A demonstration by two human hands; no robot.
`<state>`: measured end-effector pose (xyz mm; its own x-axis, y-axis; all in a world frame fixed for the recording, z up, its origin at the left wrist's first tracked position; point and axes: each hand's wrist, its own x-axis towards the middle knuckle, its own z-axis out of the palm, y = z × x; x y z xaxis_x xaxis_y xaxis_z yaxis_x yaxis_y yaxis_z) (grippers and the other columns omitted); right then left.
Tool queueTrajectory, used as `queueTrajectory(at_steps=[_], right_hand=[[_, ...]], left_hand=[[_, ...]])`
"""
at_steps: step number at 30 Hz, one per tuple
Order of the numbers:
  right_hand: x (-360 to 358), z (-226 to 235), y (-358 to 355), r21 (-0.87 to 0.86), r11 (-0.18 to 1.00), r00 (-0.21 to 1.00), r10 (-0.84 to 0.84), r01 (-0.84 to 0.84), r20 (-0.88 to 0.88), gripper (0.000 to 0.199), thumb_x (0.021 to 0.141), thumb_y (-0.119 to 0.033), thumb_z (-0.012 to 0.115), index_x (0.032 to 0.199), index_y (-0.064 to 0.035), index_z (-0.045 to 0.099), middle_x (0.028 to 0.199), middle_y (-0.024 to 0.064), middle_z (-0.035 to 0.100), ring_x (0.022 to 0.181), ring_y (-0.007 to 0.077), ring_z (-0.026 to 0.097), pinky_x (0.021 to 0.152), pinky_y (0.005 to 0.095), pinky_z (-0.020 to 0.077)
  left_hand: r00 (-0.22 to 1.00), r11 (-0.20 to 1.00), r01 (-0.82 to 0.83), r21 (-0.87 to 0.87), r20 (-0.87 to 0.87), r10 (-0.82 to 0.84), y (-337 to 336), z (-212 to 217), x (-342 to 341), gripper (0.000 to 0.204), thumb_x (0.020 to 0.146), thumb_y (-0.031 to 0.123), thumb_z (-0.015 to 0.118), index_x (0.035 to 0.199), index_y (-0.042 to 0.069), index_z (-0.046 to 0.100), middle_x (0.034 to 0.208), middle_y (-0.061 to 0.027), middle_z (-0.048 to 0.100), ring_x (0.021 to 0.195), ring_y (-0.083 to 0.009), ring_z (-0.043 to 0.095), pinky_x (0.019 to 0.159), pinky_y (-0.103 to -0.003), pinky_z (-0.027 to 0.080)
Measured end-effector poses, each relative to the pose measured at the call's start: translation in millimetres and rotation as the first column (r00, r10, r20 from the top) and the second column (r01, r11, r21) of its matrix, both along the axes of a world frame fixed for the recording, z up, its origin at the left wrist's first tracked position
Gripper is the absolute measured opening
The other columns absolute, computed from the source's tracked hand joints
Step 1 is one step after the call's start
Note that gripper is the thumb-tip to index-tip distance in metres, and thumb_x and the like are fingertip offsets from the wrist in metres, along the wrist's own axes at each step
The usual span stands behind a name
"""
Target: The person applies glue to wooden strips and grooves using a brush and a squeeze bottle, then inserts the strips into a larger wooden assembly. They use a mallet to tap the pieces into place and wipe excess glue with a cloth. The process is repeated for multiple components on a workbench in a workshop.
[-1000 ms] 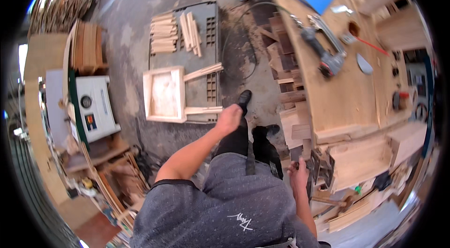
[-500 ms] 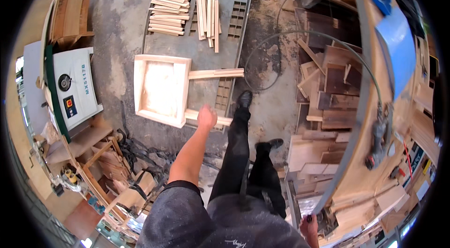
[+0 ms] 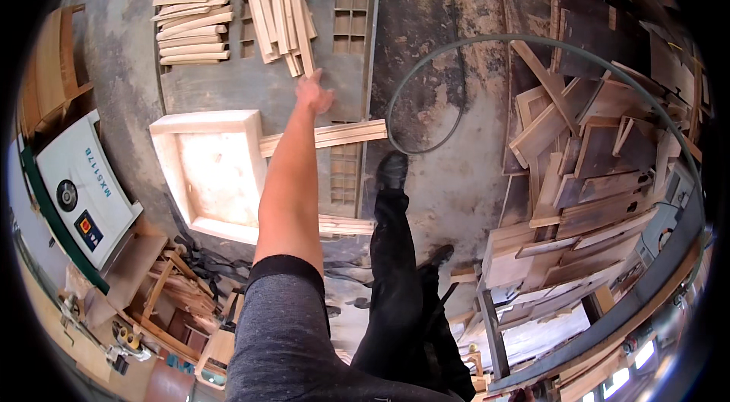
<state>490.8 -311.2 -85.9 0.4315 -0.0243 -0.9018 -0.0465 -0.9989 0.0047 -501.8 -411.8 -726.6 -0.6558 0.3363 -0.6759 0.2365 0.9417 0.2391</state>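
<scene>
My left hand (image 3: 313, 93) reaches forward over the grey slatted-slot tabletop (image 3: 213, 87), its fingers partly apart at the near end of a bundle of pale wooden strips (image 3: 277, 7). The fingertips meet or nearly meet the end of one strip; a firm hold does not show. Left of my forearm lies a shallow square wooden frame (image 3: 255, 128) with a brightly lit panel inside. A few strips (image 3: 350, 133) stick out from its right side, and more strips (image 3: 346, 226) lie beyond my forearm, lower down. My right hand is out of the picture.
Several more strips (image 3: 194, 14) are stacked at the far left of the tabletop. A hose (image 3: 426, 60) loops across the floor. Wood offcuts and boards (image 3: 601, 174) pile up at the right. A white-and-green machine (image 3: 84, 189) stands at the left.
My left hand has moved forward from the strip by the frame's near side to the bundle's end. The view has shifted, and my right hand at the lower right has gone out of sight.
</scene>
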Motion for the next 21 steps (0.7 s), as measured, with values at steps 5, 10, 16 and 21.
queueTrajectory(at_steps=[5, 10, 16, 21], right_hand=[[-15.0, 29.8, -1.4, -0.067, 0.924, 0.92, -0.362, 0.375, 0.151, 0.017, 0.099, -0.027, 0.068, 0.086, -0.0149, 0.069, 0.079, -0.0014, 0.07, 0.069, 0.0151, 0.064, 0.065, 0.0308, 0.0575], [-36.4, 14.3, 0.7, -0.007, 0.973, 0.962, -0.226, 0.23, 0.156, 0.022, 0.094, -0.033, 0.063, 0.08, -0.0152, 0.062, 0.073, 0.0007, 0.066, 0.066, 0.0193, 0.064, 0.057, 0.0338, 0.0535], [-68.4, -8.8, -38.7, 0.254, 0.955, 0.975, -0.189, 0.154, 0.119, 0.019, 0.095, -0.023, 0.057, 0.081, -0.0103, 0.055, 0.07, 0.0061, 0.057, 0.06, 0.022, 0.058, 0.05, 0.0339, 0.0522], [-86.9, -25.2, -39.3, 0.44, 0.898, 0.999, -0.035, 0.025, 0.015, 0.017, 0.093, -0.014, 0.063, 0.078, -0.0059, 0.06, 0.07, 0.0055, 0.057, 0.058, 0.0172, 0.057, 0.05, 0.0291, 0.0471]], left_hand=[[0.937, 0.85, -0.348, 0.394, 0.128, 0.325, 28.6, 50.3, 29.6, 0.047, 0.092, 0.012, 0.069, 0.136, -0.002, 0.059, 0.116, -0.02, 0.07, 0.103, -0.028, 0.069, 0.091, -0.036, 0.056], [0.529, 0.276, -0.849, 0.451, 0.735, 0.425, 59.6, 219.8, 88.1, 0.058, 0.098, 0.0, 0.059, 0.152, 0.004, 0.038, 0.119, -0.0192, 0.067, 0.098, -0.023, 0.068, 0.084, -0.033, 0.058], [0.566, 0.186, -0.818, 0.544, 0.819, 0.094, 69.8, 458.8, 241.5, 0.092, 0.088, 0.009, 0.073, 0.161, 0.005, 0.017, 0.121, -0.0222, 0.065, 0.104, -0.031, 0.069, 0.091, -0.042, 0.058], [0.423, 0.205, -0.854, 0.477, 0.869, -0.258, 89.1, 601.1, 358.3, 0.065, 0.095, 0.026, 0.072, 0.148, 0.008, 0.038, 0.102, -0.0115, 0.062, 0.093, -0.0262, 0.063, 0.085, -0.044, 0.055]])
